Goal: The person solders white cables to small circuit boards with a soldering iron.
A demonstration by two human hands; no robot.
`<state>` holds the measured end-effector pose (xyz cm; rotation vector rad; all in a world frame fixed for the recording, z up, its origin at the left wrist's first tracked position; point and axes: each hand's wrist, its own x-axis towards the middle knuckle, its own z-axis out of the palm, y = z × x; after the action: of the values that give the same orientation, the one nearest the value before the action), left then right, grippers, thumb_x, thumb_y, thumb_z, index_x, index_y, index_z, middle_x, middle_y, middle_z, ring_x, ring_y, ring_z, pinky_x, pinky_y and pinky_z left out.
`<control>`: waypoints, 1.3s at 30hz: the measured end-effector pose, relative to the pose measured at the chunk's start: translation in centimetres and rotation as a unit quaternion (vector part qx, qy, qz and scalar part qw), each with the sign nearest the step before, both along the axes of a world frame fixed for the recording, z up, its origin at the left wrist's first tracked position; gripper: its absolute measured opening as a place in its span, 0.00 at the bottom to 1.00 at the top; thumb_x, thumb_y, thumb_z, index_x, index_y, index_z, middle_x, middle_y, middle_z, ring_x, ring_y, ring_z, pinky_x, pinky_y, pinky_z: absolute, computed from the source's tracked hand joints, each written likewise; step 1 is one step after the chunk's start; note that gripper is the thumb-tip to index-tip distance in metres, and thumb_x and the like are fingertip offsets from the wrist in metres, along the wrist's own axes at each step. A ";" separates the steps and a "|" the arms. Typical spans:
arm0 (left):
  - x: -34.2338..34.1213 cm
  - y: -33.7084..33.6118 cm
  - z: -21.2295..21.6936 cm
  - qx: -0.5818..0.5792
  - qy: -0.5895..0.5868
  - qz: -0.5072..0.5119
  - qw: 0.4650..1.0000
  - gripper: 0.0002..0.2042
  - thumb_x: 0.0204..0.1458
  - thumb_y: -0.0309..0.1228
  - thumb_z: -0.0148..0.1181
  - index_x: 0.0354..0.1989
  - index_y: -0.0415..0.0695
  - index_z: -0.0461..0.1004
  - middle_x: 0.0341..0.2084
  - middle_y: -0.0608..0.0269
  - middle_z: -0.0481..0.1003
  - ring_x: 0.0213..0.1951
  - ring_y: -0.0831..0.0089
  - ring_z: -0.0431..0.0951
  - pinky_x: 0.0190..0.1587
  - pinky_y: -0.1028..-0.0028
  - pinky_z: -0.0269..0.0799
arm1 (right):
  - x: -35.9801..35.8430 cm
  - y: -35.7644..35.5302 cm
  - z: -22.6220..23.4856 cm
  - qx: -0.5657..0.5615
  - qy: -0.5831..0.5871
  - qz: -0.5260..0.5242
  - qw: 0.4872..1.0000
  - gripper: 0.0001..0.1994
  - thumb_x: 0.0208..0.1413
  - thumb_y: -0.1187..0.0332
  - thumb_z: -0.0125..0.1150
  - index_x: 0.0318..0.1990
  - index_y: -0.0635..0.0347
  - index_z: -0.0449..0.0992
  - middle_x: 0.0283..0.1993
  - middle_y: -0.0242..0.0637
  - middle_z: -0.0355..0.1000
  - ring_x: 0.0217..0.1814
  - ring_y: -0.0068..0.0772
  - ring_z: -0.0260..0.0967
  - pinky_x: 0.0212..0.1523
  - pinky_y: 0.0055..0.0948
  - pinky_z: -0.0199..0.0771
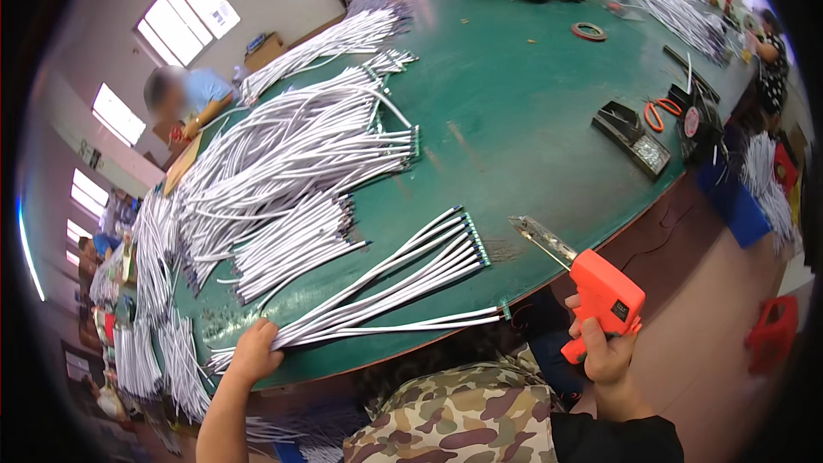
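At the near edge of the table, my left hand is closed around a bundle of white cables. The cables fan out to the right, and most end in a row on a narrow green circuit board strip. A couple of them lie apart, nearer to me, with a small green piece at their ends. On the right, my right hand grips the handle of a red soldering gun. Its long metal tip points up and left, close to the strip but apart from it.
Large heaps of white cables cover the green table's left side. Toward the right edge lie a black stand and orange-handled scissors. A tape roll sits farther back. Another person sits at the far left.
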<state>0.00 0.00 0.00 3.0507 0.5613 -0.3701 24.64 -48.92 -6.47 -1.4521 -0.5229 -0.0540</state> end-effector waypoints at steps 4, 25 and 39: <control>1.6 1.4 3.7 -0.034 -0.022 -0.012 0.999 0.10 0.38 0.22 0.60 0.33 0.40 0.72 0.33 0.46 0.73 0.40 0.41 0.76 0.44 0.53 0.74 | 0.7 -2.1 0.6 -0.026 -0.024 -0.008 0.999 0.17 0.67 0.66 0.58 0.58 0.69 0.73 0.49 0.45 0.79 0.32 0.22 0.75 0.34 0.26 0.79; 35.7 10.2 15.5 0.339 -0.038 -0.200 0.919 0.35 0.45 0.12 0.57 0.64 0.56 0.71 0.67 0.52 0.64 0.69 0.50 0.63 0.74 0.47 0.52 | 2.3 -2.2 0.6 0.033 0.015 -0.138 0.990 0.16 0.66 0.70 0.55 0.56 0.72 0.72 0.45 0.45 0.79 0.29 0.22 0.72 0.31 0.24 0.76; 32.8 -12.4 -2.2 -0.024 -0.211 -0.381 0.900 0.30 0.63 0.45 0.60 0.68 0.41 0.67 0.63 0.46 0.68 0.67 0.47 0.66 0.70 0.48 0.57 | 3.3 -1.3 1.1 -0.007 -0.023 -0.107 0.994 0.21 0.68 0.66 0.54 0.61 0.73 0.67 0.46 0.48 0.77 0.29 0.22 0.71 0.30 0.22 0.76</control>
<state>32.83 -12.38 -2.24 3.0080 -0.6663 0.2831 27.95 -50.20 -5.39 -1.5184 -0.4026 -0.2552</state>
